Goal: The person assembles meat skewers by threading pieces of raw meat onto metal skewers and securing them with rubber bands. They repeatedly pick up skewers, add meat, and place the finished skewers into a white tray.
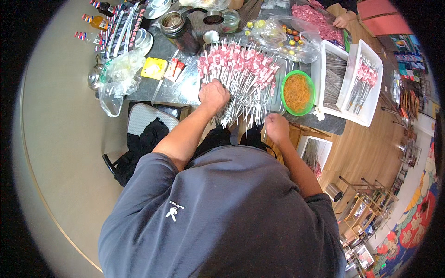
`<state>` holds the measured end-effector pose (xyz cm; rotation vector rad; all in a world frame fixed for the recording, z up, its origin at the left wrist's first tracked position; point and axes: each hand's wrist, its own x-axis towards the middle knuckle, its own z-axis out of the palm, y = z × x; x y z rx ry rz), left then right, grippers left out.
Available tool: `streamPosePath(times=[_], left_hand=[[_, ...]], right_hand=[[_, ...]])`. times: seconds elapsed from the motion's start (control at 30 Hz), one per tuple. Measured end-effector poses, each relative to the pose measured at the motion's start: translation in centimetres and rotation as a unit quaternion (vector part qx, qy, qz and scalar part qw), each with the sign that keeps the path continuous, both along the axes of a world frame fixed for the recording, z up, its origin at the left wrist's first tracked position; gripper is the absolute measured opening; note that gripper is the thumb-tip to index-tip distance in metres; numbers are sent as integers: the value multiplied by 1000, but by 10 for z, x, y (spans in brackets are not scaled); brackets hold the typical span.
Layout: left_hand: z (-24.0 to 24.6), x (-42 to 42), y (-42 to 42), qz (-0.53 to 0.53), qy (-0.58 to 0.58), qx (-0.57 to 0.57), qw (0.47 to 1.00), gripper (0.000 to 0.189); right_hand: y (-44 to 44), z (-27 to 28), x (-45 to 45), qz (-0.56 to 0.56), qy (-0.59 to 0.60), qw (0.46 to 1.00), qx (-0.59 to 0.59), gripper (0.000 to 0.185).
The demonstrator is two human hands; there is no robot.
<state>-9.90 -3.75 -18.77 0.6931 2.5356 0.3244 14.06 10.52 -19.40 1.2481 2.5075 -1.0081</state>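
A large fan of raw meat skewers (240,66) lies in front of me, its pink and white meat at the far end. The bare metal shafts (236,104) point toward my body and stick out past the table's front edge. My left hand (215,94), fingers curled, rests against the left side of the fan; its palm side is hidden. Close to the shaft ends at the fan's right, my right hand (277,127) is curled at the table edge. Whether either hand grips a skewer is unclear. A metal tray (285,69) shows at the fan's right.
Right of the fan stand a green-rimmed basket (314,93) of orange shreds and white bins (377,87) with skewers. Behind lie bagged tomatoes (292,36), a dark canister (187,43) and piled meat (313,21), near another person's hand (342,20). A chair (149,116) stands left.
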Motion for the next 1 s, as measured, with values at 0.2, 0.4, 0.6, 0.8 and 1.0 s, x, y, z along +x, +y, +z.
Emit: streamPosePath(times=[0.2,0.4,0.6,0.8,1.0], left_hand=[[6,-12,-4,23,-47,28,998,43],[-3,-13,-21,50,-35,56,997,39],[-12,-14,-19,103,-20,100,990,39],[-6,-14,-16,85,2,72,994,34],[-10,-8,-28,43,123,166,977,27]], right_hand=[[-1,4,20,-20,2,999,-44,30],[-1,-1,30,-51,44,992,-104,25],[-1,0,24,-41,22,979,-200,27],[2,6,22,-3,26,981,-192,28],[2,-4,29,-22,32,978,-203,30]])
